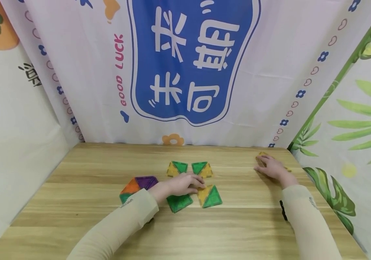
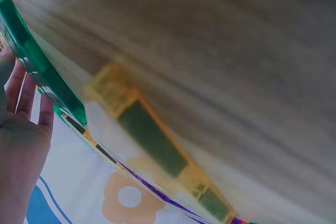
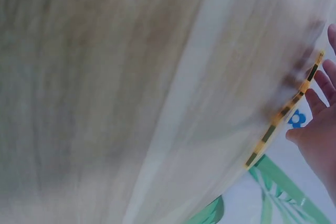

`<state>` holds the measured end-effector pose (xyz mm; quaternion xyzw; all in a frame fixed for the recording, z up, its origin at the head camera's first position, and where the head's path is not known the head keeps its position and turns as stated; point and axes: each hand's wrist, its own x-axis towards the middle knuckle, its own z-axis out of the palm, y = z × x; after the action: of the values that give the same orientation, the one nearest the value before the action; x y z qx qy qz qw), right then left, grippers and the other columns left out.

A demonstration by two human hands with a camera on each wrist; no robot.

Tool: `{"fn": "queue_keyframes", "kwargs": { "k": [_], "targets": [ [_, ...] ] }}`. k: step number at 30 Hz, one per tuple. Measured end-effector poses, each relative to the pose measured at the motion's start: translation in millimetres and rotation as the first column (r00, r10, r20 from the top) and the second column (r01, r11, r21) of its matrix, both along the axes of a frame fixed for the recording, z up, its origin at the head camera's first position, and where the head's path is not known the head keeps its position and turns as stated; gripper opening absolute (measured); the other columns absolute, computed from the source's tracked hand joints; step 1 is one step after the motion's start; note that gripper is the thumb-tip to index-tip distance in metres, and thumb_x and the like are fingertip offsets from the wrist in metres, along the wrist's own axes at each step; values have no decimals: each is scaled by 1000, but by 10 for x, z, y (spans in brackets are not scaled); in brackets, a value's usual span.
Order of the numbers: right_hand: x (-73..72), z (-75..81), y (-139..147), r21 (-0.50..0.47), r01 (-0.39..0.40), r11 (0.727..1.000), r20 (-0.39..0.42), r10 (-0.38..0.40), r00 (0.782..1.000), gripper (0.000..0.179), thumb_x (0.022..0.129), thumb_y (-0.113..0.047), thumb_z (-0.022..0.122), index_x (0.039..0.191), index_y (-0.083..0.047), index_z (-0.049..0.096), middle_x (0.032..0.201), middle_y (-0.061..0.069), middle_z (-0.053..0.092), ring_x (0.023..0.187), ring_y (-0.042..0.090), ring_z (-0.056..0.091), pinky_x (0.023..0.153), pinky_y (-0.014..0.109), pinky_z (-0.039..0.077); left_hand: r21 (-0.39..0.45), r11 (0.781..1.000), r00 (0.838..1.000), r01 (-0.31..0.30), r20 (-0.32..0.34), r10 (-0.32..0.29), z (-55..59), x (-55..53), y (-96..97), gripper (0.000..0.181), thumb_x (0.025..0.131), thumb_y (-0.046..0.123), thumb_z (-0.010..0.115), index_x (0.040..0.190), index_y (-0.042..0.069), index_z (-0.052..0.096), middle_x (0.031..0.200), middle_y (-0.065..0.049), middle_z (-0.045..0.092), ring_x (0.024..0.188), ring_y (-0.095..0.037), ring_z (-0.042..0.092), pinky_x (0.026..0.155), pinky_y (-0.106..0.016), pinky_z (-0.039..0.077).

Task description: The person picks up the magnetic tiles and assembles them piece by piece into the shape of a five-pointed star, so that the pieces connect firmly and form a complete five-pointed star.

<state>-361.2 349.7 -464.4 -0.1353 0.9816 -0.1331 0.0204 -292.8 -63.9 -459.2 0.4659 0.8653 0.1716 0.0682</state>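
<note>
Tiles (image 1: pixel 215 196), green and yellow, grouped on wooden table (image 1: pixel 237 231) around and partly beneath left hand (image 1: pixel 183 185), cannot tell whether gripping one; orange, purple and teal tiles (image 1: pixel 143 182) to left; yellow tile (image 3: pixel 271 129) at far right beneath right hand (image 1: pixel 271 169), fingers loosely extended, slightly parted.

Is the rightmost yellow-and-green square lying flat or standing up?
Flat: in the head view, the square shows its broad face against the table.
</note>
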Motion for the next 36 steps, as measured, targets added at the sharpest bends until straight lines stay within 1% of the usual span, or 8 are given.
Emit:
{"fn": "queue_keyframes", "kwargs": {
  "k": [5, 10, 14, 21, 23, 26, 31, 36],
  "targets": [
    [-1, 15, -103, -30, -50, 998, 25, 51, 998, 61, 93, -37, 58, 140, -1, 42, 145, 30, 30, 128, 55, 29, 102, 69, 21, -7, 1000, 1000, 0, 0, 0, -16, -23, 16, 32, 93, 19, 61, 124, 19, 64, 134, 0, 55, 125, -20, 46, 106, -40, 37],
    [-10, -7, -161, -94, -88, 992, 41, 93, 995, 58, 93, -33, 60, 139, -2, 45, 145, 27, 31, 131, 50, 29, 106, 63, 23, -4, 1000, 1000, 3, 2, -3, -8, -21, 22, 32, 93, 19, 61, 124, 19, 64, 134, -1, 55, 126, -21, 46, 107, -42, 36],
    [16, 14, -210, -139, -116, 983, 50, 124, 991, 56, 92, -33, 61, 137, -3, 48, 144, 25, 34, 131, 48, 31, 107, 62, 23, -15, 1000, 1000, -1, -2, 1, -12, -23, 18, 32, 93, 20, 60, 125, 20, 63, 134, 1, 55, 126, -20, 45, 107, -41, 35],
    [82, 5, -280, -154, -182, 971, 21, 187, 982, 50, 90, -29, 65, 132, -4, 54, 140, 23, 43, 129, 45, 36, 106, 60, 26, -28, 999, 1000, -17, 13, 17, -13, -31, 16, 32, 93, 20, 60, 126, 21, 63, 135, 3, 54, 127, -19, 44, 108, -40, 34],
    [104, 5, -301, -138, -213, 967, 0, 215, 977, 48, 89, -28, 65, 130, -5, 56, 138, 22, 45, 127, 44, 38, 106, 60, 27, -29, 999, 1000, -17, 10, 17, -17, -32, 15, 32, 93, 20, 60, 126, 21, 63, 135, 4, 54, 127, -19, 44, 109, -40, 34],
    [150, 24, -340, -133, -237, 962, -4, 239, 971, 46, 89, -27, 66, 128, -6, 58, 137, 21, 46, 127, 43, 40, 106, 59, 28, -27, 1000, 1000, -12, 4, 13, -20, -34, 12, 32, 94, 21, 59, 126, 21, 63, 136, 3, 54, 128, -19, 44, 109, -40, 34],
    [240, 69, -411, -134, -281, 950, 24, 287, 958, 45, 90, -26, 64, 130, -7, 57, 140, 20, 44, 130, 42, 37, 107, 59, 26, -19, 1000, 1000, -5, 8, 5, -3, -31, 10, 32, 93, 19, 60, 125, 19, 63, 135, 1, 54, 127, -21, 44, 108, -41, 35],
    [316, 87, -470, -152, -347, 925, 28, 355, 934, 43, 90, -22, 64, 128, -4, 57, 138, 20, 46, 129, 41, 38, 108, 57, 27, -19, 1000, 1000, -9, 18, 9, -1, -28, 14, 32, 93, 19, 60, 125, 19, 63, 135, 1, 54, 127, -20, 45, 108, -41, 34]
  ]
}}
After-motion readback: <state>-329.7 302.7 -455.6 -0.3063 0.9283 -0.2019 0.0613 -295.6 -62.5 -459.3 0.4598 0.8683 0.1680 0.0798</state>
